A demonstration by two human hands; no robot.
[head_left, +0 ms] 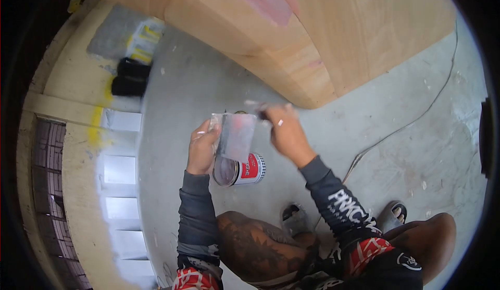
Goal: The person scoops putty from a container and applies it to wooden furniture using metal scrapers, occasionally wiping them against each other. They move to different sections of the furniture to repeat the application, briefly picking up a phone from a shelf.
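My left hand (202, 147) is closed on the edge of a flat mixing plate (239, 140), smeared with pale paste and a pinkish-red patch. My right hand (287, 133) is closed at the plate's upper right corner, its fingers blurred by motion. From those fingers juts a small dark spreading tool (263, 114); its exact shape is smeared. Below the plate is a tin (253, 169) with a red, white and checked label, its round end facing left. Part of the tin is hidden behind the plate. Another small object (240, 112) shows just past the plate's top edge.
A large curved plywood panel (250, 35) with pink filler patches overhangs the far side. A cable (401, 119) runs over the grey floor (177, 82) at the right. White slatted pieces (121, 169) and black objects (130, 76) stand at left. My sandalled feet are near the tin.
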